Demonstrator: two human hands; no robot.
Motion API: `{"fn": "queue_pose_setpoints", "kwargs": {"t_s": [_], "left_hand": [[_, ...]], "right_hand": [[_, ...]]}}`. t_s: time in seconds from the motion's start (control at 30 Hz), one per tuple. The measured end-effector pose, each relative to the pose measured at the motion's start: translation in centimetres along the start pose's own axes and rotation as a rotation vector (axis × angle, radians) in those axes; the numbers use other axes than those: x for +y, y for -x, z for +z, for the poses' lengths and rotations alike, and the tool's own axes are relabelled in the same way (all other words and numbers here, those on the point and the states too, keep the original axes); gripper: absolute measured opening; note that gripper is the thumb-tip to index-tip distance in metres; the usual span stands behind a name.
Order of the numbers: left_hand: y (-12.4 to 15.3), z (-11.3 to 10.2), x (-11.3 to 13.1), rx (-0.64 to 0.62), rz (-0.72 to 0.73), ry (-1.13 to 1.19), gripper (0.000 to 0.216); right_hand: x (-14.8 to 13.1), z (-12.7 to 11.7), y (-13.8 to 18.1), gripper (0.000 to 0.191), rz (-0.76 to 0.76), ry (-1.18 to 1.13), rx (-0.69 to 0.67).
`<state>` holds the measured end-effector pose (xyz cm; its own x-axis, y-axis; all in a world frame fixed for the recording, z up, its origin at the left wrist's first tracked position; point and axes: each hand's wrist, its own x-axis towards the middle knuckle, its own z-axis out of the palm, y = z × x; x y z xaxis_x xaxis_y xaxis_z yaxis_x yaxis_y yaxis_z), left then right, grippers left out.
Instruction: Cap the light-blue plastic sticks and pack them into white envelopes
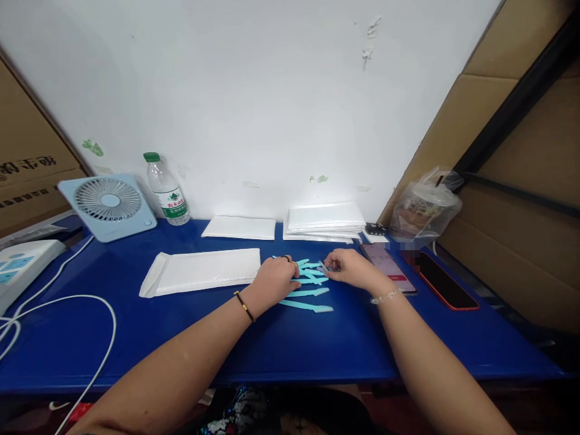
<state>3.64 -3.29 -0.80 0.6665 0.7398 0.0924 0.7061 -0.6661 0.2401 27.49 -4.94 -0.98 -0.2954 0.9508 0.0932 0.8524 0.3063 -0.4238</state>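
We are resting our left hand (272,279) palm-down on the teal sticks (308,293) lying mid-surface (317,344), fingers curled loosely, holding nothing. Our right hand (351,269) is pinching something small; we cannot make out what.

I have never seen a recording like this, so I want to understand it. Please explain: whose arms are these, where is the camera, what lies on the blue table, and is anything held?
There is no machine here. The camera sits on a person's head and looks forward and down, so both bare arms are that person's own. The left hand rests flat on a bunch of thin turquoise plastic strips on the blue table. The right hand pinches something small at the bunch's far end; I cannot tell what. Beside the left hand lies a white padded envelope, with a stack of white envelopes by the wall. Also there: a pale blue desk fan, a clear water bottle with green cap, and two phones.
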Motion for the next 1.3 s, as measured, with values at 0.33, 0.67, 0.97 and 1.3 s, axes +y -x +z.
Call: {"fn": "queue_pose_setpoints", "kwargs": {"t_s": [0.33, 0.67, 0.97, 1.3], "left_hand": [[0.1, -0.4, -0.7, -0.027, -0.026, 0.223, 0.02], [-0.3, -1.2, -1.9, -0.02, -0.133, 0.678, 0.032], [-0.3, -1.1, -2.3, -0.035, -0.151, 0.719, 0.033], [-0.5, -1.0, -3.7, 0.025, -0.141, 0.713, 0.03]], "right_hand": [[-1.1, 0.3, -0.4, 0.008, -0.002, 0.118, 0.026], [-0.4, -0.1, -0.5, 0.026, 0.203, -0.92, 0.186], [-1.3, 0.6, -0.8, 0.027, 0.23, -1.208, 0.185], [-0.5, 0.4, -0.8, 0.022, 0.138, -1.087, 0.225]]}}
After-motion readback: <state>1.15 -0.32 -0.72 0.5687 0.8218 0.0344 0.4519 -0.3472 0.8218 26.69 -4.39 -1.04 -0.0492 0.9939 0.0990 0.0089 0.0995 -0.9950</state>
